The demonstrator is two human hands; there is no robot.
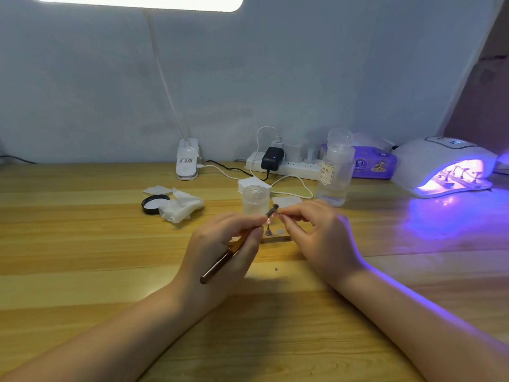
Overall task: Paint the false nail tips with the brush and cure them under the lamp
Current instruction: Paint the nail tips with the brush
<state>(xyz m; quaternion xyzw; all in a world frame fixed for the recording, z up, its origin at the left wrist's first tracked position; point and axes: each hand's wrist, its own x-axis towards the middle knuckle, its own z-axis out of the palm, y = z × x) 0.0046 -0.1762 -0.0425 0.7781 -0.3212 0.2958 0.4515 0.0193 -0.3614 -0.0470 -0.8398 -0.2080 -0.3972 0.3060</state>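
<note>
My left hand [220, 244] grips a brown-handled brush [220, 264], its metal end pointing up and right to a small nail tip [275, 208]. My right hand [314, 232] pinches that tip or its little stand between thumb and fingers; the exact hold is too small to tell. Under both hands lies a wooden holder strip [275, 239] with a metal stand [268, 232] and a round disc on it. At the far right the curing lamp [440, 166] glows violet, with a holder of nail tips [457, 177] inside.
Behind the hands stand a small clear jar [255, 199], a clear pump bottle [337, 166], white wipes [179, 206], a black lid [154, 204], a power strip [286, 166] with cables, a desk-lamp clamp [187, 159] and a purple tissue pack [371, 164].
</note>
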